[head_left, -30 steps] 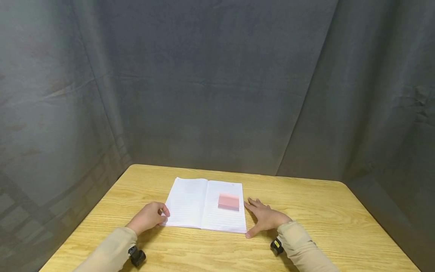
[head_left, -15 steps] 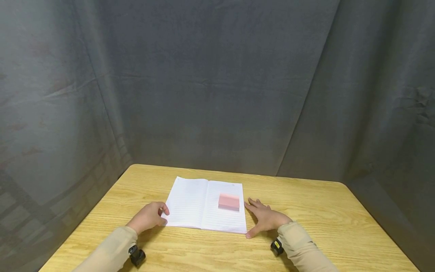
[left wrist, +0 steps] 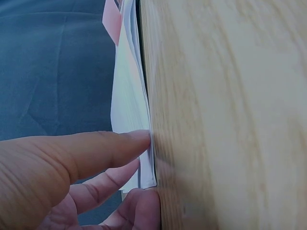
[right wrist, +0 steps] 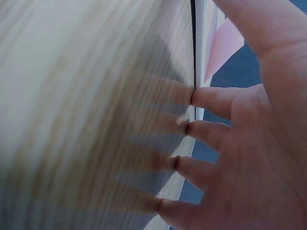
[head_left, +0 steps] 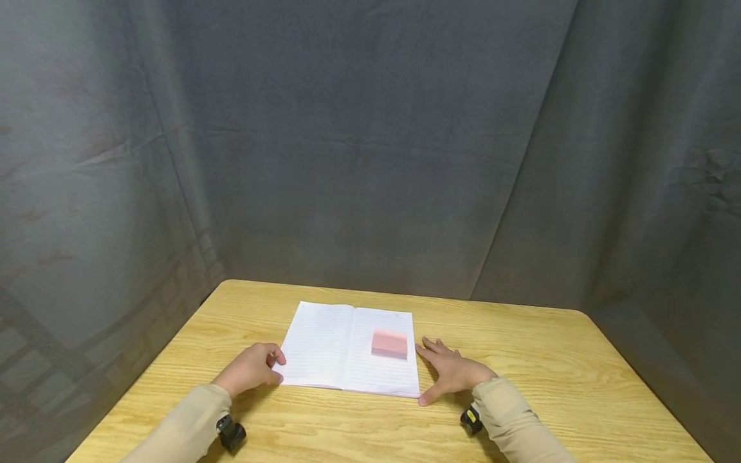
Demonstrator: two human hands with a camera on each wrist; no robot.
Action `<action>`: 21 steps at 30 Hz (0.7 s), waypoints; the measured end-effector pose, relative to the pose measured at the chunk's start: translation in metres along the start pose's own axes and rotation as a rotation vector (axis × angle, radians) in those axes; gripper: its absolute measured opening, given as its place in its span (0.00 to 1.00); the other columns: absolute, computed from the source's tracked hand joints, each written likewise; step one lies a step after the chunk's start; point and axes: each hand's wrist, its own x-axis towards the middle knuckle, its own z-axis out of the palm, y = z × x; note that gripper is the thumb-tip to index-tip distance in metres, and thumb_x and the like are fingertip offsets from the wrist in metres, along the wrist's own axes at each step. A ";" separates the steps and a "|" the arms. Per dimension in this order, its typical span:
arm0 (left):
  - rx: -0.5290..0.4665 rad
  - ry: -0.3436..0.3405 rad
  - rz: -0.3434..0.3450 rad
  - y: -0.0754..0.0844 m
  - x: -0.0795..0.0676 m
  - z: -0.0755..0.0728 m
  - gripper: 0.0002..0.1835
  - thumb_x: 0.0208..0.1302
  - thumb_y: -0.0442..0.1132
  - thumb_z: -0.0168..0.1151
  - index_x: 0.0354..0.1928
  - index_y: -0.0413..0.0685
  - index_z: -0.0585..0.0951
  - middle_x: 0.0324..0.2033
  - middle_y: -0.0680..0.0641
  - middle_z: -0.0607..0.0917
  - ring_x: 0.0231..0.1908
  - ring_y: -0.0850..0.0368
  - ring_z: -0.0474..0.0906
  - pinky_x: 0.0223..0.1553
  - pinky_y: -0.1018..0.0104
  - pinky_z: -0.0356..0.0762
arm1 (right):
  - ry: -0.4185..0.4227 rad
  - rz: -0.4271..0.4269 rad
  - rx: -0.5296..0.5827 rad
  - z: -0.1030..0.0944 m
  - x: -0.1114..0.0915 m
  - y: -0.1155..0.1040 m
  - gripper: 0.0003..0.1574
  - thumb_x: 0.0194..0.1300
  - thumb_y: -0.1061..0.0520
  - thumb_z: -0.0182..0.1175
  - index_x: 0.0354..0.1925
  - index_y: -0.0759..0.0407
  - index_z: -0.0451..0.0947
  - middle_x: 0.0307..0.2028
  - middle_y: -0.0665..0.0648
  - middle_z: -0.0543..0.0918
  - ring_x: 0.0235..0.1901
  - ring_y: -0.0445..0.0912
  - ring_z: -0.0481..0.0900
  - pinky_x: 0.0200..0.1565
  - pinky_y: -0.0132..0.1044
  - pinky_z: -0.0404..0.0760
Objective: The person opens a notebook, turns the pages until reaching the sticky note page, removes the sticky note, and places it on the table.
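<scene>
An open lined notebook (head_left: 318, 344) lies flat on the table. On its right page is a pink sticky note (head_left: 390, 343), whose near edge stands up off the paper. My left hand (head_left: 250, 370) is at the notebook's near left corner, fingers loosely bent; in the left wrist view its thumb (left wrist: 120, 148) touches the edge of the pages. My right hand (head_left: 454, 372) rests spread on the wood along the right edge, thumb at the near right corner. Its fingertips (right wrist: 194, 165) meet the table in the right wrist view.
The wooden table (head_left: 550, 373) has rounded far corners. Grey curtains (head_left: 359, 161) hang behind it and along both sides. A small black camera is strapped to each wrist (head_left: 230, 434).
My left hand has shifted slightly left, its fingertips now covering less of the left page. The right hand, the notebook and the sticky note look the same.
</scene>
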 end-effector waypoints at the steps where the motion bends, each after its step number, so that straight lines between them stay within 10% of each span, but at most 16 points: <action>1: -0.002 -0.002 0.000 0.000 0.000 0.000 0.14 0.46 0.27 0.72 0.33 0.44 0.78 0.27 0.47 0.72 0.28 0.53 0.67 0.29 0.63 0.66 | 0.000 0.001 -0.002 0.000 0.000 0.000 0.72 0.46 0.34 0.73 0.74 0.64 0.47 0.74 0.70 0.43 0.72 0.72 0.37 0.61 0.76 0.40; 21: -0.021 -0.003 0.002 -0.003 0.000 -0.001 0.14 0.46 0.27 0.73 0.33 0.44 0.78 0.29 0.46 0.73 0.29 0.53 0.68 0.31 0.63 0.67 | 0.000 -0.081 0.149 -0.020 0.002 0.004 0.61 0.58 0.42 0.68 0.71 0.74 0.49 0.71 0.74 0.52 0.70 0.70 0.50 0.67 0.64 0.53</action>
